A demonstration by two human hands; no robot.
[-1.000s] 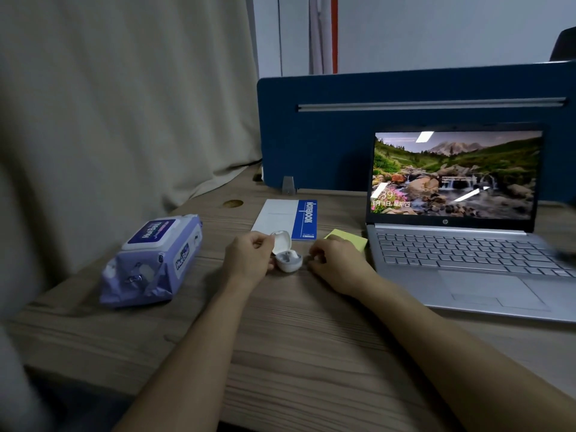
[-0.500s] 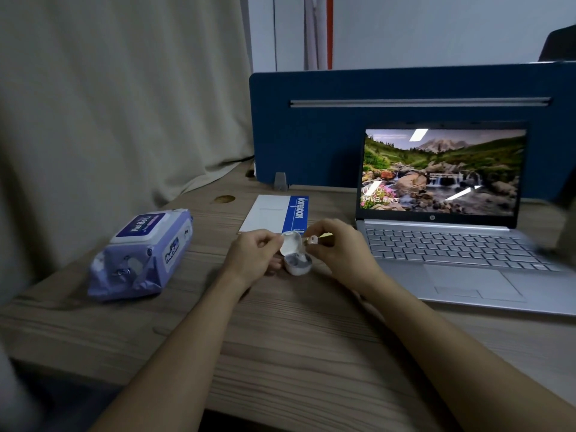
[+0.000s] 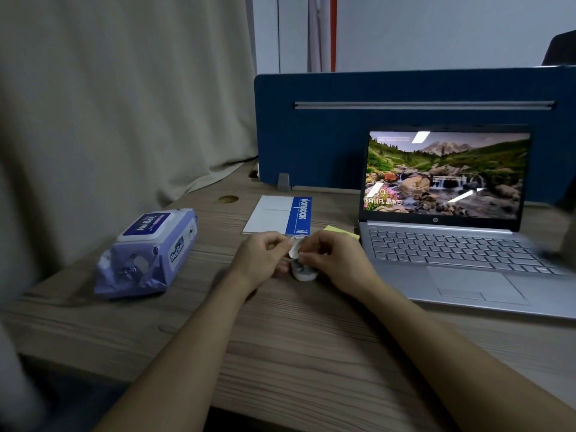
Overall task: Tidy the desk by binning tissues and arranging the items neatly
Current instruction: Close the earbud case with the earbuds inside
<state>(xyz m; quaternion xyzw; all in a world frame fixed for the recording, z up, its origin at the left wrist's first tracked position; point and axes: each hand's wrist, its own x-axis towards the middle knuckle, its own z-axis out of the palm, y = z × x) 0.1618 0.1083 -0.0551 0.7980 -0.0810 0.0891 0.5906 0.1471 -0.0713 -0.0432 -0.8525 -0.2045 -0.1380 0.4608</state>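
Observation:
A small white earbud case (image 3: pixel 304 274) stands on the wooden desk (image 3: pixel 280 353) with its lid up. My left hand (image 3: pixel 260 260) grips the case by its lid and left side. My right hand (image 3: pixel 338 261) pinches something small and pale right over the open case; it looks like an earbud, mostly hidden by the fingers. A purple pack of wet wipes (image 3: pixel 148 252) lies to the left. A white and blue notebook (image 3: pixel 279 215) lies flat behind my hands, with a yellow sticky pad (image 3: pixel 341 232) beside it. No loose tissue is in view.
An open silver laptop (image 3: pixel 445 232) with a lit landscape screen stands at the right. A blue partition (image 3: pixel 405 120) closes the desk's back edge. A beige curtain (image 3: pixel 109 104) hangs along the left side. A cable hole (image 3: pixel 227 199) sits near the back left.
My right hand picked a small pale piece off the desk, lifted it and now holds it down at the open case. My left hand kept its hold on the case.

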